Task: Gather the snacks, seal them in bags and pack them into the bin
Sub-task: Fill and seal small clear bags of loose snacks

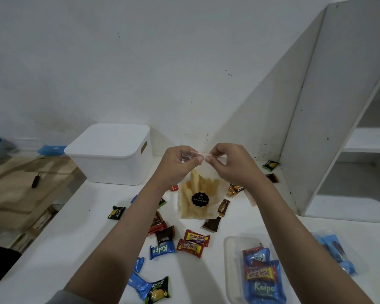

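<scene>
Nearest the camera, small wrapped snacks lie scattered across a white table (53,249): a black Nextar packet (158,291) beside blue wrappers at the front edge, a blue Kalpa bar (162,250) a little farther in, and two red Beng-Beng bars (193,242) touching each other just right of it. On the right, a filled clear bag (262,279) of blue and red snacks lies flat, with another clear bag (336,251) of blue packets near the right forearm. Both bare arms reach forward over this spread. Above the middle of the table the person holds up a clear bag of pale sticks (199,194) bearing a black round label; it hangs upright from its top edge, with brown and black packets lying beneath and around it. The left hand (176,163) pinches the top strip of that bag at its left end, and the right hand (227,162) pinches the same strip just beside it, fingertips of the two hands nearly meeting. Behind and left of the hands stands a white bin (110,154) with its lid on and a slot handle in its side. To the right rises a white shelving unit (349,128) with open compartments. A scuffed white wall (140,62) closes the back, and wooden boards (20,189) lie to the left below table level.
</scene>
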Available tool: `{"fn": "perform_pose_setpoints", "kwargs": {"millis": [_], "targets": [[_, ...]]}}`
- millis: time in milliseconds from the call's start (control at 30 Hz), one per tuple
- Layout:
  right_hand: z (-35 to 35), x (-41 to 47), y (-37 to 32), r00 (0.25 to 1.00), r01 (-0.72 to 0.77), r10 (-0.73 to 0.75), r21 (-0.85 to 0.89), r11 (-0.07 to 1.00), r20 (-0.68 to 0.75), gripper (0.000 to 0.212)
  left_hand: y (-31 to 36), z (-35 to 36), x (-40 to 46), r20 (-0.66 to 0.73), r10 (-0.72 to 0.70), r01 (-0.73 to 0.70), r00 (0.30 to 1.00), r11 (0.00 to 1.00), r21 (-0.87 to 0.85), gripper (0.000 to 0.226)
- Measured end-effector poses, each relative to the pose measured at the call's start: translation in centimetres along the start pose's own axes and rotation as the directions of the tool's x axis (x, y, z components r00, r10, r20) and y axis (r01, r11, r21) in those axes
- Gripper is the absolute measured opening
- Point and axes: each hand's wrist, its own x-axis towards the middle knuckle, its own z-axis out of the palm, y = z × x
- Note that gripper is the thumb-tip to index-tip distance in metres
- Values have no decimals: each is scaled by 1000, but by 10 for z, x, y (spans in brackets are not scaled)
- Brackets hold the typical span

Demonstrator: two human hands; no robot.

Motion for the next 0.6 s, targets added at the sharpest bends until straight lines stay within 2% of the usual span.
{"fn": "perform_pose_setpoints", "kwargs": {"millis": [100, 233, 433, 500, 600], "targets": [[-8, 0, 3, 999, -36, 34, 61, 998, 22, 15, 1, -3, -1, 0, -9, 9, 1000, 999, -50, 7], [-10, -1, 1, 1000, -10, 11, -19, 1000, 27, 16, 3, -5, 1, 33, -26, 28, 999, 998, -55, 2], [-6, -3, 0, 1000, 4, -4, -36, 999, 2, 12, 17, -7, 6, 103, -52, 38, 993, 990, 133, 4], [-6, -2, 0, 1000, 0, 0, -1, 1000, 3, 12, 20, -8, 7, 102, -41, 20, 994, 980, 197, 5], [-9, -1, 4, 999, -38, 37, 86, 996, 21, 10, 22, -11, 7, 79, -18, 1, 997, 979, 206, 4]]}}
